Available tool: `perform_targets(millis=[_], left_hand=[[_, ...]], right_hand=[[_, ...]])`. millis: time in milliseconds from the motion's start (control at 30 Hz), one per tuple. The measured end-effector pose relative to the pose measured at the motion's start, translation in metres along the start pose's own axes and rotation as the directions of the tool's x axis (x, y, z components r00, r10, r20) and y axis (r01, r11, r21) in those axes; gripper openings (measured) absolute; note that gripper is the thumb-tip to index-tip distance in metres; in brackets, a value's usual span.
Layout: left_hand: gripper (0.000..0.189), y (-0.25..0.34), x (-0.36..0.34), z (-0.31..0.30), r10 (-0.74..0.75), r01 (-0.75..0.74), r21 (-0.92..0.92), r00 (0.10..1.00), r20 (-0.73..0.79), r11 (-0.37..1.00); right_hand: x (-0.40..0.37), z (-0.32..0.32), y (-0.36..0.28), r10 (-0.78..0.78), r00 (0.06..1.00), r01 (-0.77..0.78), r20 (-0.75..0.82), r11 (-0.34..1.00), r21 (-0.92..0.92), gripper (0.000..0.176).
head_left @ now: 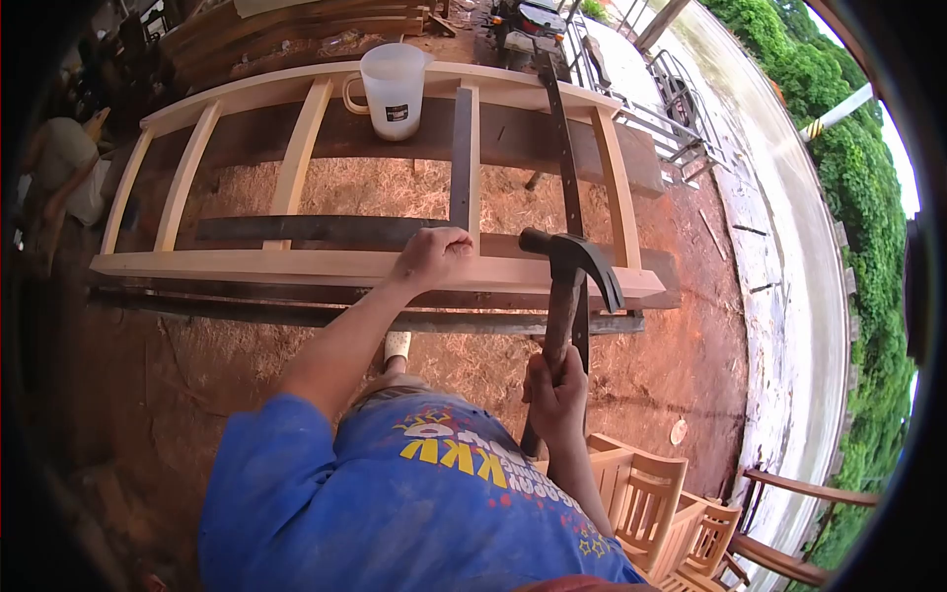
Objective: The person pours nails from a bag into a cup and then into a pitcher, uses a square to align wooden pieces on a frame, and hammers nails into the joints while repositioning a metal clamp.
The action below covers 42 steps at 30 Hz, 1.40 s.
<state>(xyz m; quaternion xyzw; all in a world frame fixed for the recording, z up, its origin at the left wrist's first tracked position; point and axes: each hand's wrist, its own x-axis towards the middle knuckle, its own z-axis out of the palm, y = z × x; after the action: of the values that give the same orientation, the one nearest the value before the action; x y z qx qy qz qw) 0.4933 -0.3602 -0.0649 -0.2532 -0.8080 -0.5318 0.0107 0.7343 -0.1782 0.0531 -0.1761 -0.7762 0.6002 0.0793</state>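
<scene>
My right hand (558, 393) grips the wooden handle of a claw hammer (564, 306), its dark head raised over the near rail of a pale wooden frame (326, 264). My left hand (431, 259) rests on that rail with the fingers curled in, close to where a crosspiece (474, 197) meets it. Whatever those fingers hold, if anything, is hidden. A long dark metal bar with holes (567, 168) crosses the frame beside the hammer. Inside the frame, a dark flat strip (316, 229) runs along the near rail.
A translucent plastic jug (393, 91) stands toward the frame's far side. Dark beams (513, 146) lie beneath the frame, above reddish dirt. Wooden chairs (646, 503) are at lower right, stacked boards (296, 30) at the back. Another person (64, 168) is at far left.
</scene>
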Motion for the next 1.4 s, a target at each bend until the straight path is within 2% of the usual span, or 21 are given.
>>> perform_targets(millis=[100, 267, 533, 633, 700, 833, 1100, 1200, 1300, 1400], left_hand=[[0.013, 0.001, 0.000, 0.000, -0.033, 0.033, 0.017, 0.999, 0.022, 0.999], [0.014, -0.005, 0.001, 0.001, -0.028, 0.028, 0.008, 0.999, 0.033, 1.000], [0.014, -0.002, 0.001, -0.001, -0.025, 0.025, 0.001, 0.998, 0.054, 1.000], [0.014, -0.009, 0.003, 0.000, -0.131, 0.128, -0.144, 0.991, -0.009, 0.981], [0.014, -0.009, 0.001, -0.001, -0.118, 0.113, -0.137, 0.993, -0.028, 0.984], [0.014, -0.001, -0.001, -0.001, -0.067, 0.068, -0.046, 0.997, 0.032, 0.997], [0.014, -0.001, 0.000, -0.002, -0.023, 0.024, -0.005, 0.995, 0.094, 1.000], [0.014, 0.000, 0.001, -0.003, -0.020, 0.019, 0.011, 0.995, 0.093, 1.000], [0.014, -0.001, 0.001, -0.003, -0.024, 0.022, 0.027, 0.995, 0.099, 0.999], [0.015, 0.000, 0.001, -0.004, -0.029, 0.026, 0.026, 0.994, 0.103, 0.999]], right_hand=[[-0.001, -0.003, 0.004, 0.019, 0.997, -0.019, 0.068, 1.000, -0.005, 0.022], [-0.005, -0.005, 0.016, -0.001, 0.997, 0.000, 0.076, 1.000, 0.004, 0.027], [-0.011, 0.000, 0.004, 0.092, 0.995, -0.093, 0.034, 0.995, 0.021, 0.022], [-0.012, 0.000, 0.006, 0.109, 0.993, -0.109, 0.045, 0.994, 0.007, 0.020], [-0.015, 0.000, 0.011, 0.121, 0.991, -0.121, 0.054, 0.993, 0.001, 0.027], [-0.016, -0.002, 0.007, 0.117, 0.991, -0.116, 0.063, 0.993, -0.030, 0.026], [-0.014, 0.000, 0.007, 0.166, 0.984, -0.162, 0.061, 0.985, -0.065, 0.019], [-0.009, -0.001, 0.012, 0.065, 0.994, -0.050, 0.087, 0.985, -0.162, 0.023], [-0.003, 0.003, -0.006, 0.111, 0.989, -0.101, 0.097, 0.989, -0.107, 0.022], [0.002, 0.000, -0.012, 0.054, 0.995, -0.044, 0.087, 0.993, -0.113, 0.027]])
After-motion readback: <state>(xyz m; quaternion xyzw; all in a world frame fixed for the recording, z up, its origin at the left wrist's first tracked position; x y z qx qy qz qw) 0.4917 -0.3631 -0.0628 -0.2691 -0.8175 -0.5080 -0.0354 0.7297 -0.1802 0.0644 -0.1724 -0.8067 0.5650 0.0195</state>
